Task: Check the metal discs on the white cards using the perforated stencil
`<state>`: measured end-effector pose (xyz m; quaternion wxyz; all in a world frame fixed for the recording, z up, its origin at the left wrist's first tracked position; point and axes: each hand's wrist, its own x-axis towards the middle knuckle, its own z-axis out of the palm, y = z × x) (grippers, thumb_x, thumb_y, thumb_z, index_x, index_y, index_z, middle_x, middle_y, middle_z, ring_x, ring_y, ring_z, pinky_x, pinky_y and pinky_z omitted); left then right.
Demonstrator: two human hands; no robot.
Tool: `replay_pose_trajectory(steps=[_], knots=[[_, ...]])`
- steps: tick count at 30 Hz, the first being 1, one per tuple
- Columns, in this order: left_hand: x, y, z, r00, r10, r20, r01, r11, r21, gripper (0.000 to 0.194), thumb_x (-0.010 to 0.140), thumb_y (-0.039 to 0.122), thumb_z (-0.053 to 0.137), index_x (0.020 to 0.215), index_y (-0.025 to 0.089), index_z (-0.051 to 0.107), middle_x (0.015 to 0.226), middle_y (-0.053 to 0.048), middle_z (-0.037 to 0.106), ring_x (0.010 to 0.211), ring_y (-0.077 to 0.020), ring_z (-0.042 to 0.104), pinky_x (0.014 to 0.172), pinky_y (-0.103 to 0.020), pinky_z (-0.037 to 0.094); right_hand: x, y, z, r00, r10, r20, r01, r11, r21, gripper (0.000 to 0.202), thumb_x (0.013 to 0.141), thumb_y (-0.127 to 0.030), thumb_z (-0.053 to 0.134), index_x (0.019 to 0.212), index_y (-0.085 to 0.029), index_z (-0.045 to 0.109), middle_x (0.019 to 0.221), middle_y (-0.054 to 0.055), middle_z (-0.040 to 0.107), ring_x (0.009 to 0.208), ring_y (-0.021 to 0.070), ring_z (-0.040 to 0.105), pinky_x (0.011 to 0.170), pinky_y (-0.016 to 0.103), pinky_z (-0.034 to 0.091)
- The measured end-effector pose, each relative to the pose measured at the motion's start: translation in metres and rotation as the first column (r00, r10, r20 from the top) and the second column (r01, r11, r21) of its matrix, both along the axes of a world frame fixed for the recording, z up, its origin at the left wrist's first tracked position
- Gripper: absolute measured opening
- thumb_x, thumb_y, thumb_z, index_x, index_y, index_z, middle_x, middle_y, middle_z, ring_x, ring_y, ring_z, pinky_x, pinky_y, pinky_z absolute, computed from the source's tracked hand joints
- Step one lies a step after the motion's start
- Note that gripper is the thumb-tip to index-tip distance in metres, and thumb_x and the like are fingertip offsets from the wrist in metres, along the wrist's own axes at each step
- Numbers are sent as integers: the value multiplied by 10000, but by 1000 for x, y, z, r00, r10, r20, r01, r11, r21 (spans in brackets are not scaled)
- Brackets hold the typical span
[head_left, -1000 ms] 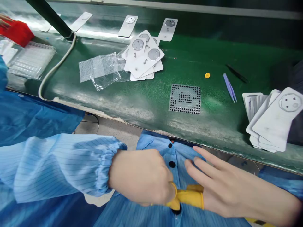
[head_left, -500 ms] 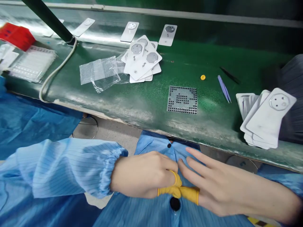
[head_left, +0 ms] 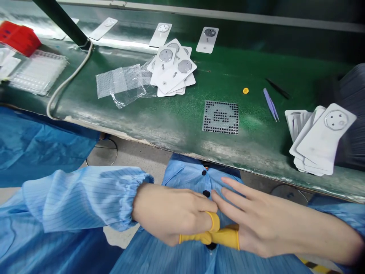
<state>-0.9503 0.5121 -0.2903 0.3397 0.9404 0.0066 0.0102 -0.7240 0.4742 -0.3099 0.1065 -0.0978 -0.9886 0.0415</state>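
Note:
In front of the blue smock, my left hand (head_left: 173, 213) comes from the left with bent fingers, wearing yellow finger cots on its thumb and index finger. It pinches the yellow finger cot (head_left: 226, 236) that covers one lower digit of my right hand (head_left: 259, 220). That digit's tip is hidden behind the left fingers. The other fingers of the right hand stretch out to the left, apart from each other. Beyond the hands, on the green bench (head_left: 176, 125), lie a clear sheet with black dots (head_left: 220, 117), a small yellow round piece (head_left: 245, 91) and purple tweezers (head_left: 270, 104).
White cards with round discs form a pile (head_left: 172, 70) at centre and a stack (head_left: 322, 140) at right. Black tweezers (head_left: 277, 88), clear plastic bags (head_left: 122, 83), a white cable (head_left: 70, 78) and a red box (head_left: 19, 38) are around. A blue sleeve (head_left: 42, 148) shows at left.
My left hand has moved slightly down, its pinch still at the right hand's finger cot. The right hand has shifted a little left. The bench view has shifted slightly.

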Motion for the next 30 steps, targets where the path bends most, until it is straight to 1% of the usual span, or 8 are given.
replay_pose_trajectory(steps=[5, 11, 15, 17, 21, 23, 26, 30], knots=[[-3, 13, 16, 1000, 5, 10, -2, 962, -271, 193, 642, 47, 687, 766, 148, 580, 764, -20, 603, 601, -109, 526, 575, -161, 481, 5, 3, 4, 997, -81, -2, 79, 981, -179, 287, 907, -242, 365, 892, -164, 640, 1032, 116, 649, 1007, 217, 590, 1035, 442, 382], [-6, 24, 22, 996, 84, -7, -75, 844, -531, 130, 792, 79, 603, 763, 183, 531, 718, -2, 601, 584, -96, 499, 573, -157, 480, 9, 10, 14, 1000, -1, -13, -4, 935, -355, 254, 873, -170, 416, 873, -263, 652, 1050, 76, 637, 1095, 212, 564, 1045, 476, 374], [-5, 24, 17, 994, 107, -8, -86, 751, -655, 145, 836, 97, 547, 745, 192, 486, 702, 1, 565, 570, -96, 458, 573, -174, 476, 10, 13, 9, 997, -24, -74, 0, 952, -306, 237, 883, -203, 484, 1061, -266, 627, 1133, 95, 612, 1129, 222, 551, 1065, 510, 332], [-1, 25, 13, 993, 118, -15, -89, 652, -753, 160, 855, 109, 511, 731, 196, 457, 698, -4, 558, 585, -101, 487, 581, -193, 482, 7, 17, 4, 990, -16, -137, -25, 956, -293, 222, 888, -286, 528, 1095, -277, 608, 1130, 93, 613, 1150, 237, 541, 1054, 528, 331], [6, 33, 2, 973, 223, -63, -136, 330, -934, 159, 879, 126, 478, 738, 191, 441, 613, 41, 485, 537, -87, 475, 558, -209, 480, -3, 24, -7, 942, -47, -331, -90, 918, -386, 449, 893, -481, 485, 1236, -192, 497, 1146, 139, 606, 1186, 250, 528, 1055, 505, 330], [6, 37, -3, 943, 323, -78, -164, 248, -955, 167, 903, 209, 491, 744, 183, 445, 557, 74, 420, 480, -74, 431, 549, -217, 479, -7, 23, -12, 920, -94, -381, -108, 873, -476, 519, 915, -453, 442, 1336, -156, 381, 1159, 146, 610, 1178, 225, 548, 1072, 469, 320], [4, 39, -10, 814, 579, -46, -288, 334, -898, 239, 906, 346, 515, 774, 148, 496, 620, 45, 469, 530, -75, 464, 575, -224, 481, -9, 19, -26, 940, -187, -286, -4, 830, -557, 637, 915, -434, 431, 1431, -126, 220, 1149, 134, 633, 1138, 191, 583, 1080, 428, 329], [11, 28, -20, 511, 812, 281, -447, 530, -720, 360, 907, 410, 502, 1072, 101, 587, 888, -83, 608, 798, -154, 588, 716, -291, 521, -13, 29, -51, 961, -269, -65, 217, 878, -428, 689, 891, -439, 500, 1456, -189, 194, 1270, 133, 572, 1192, 212, 538, 988, 398, 447]])
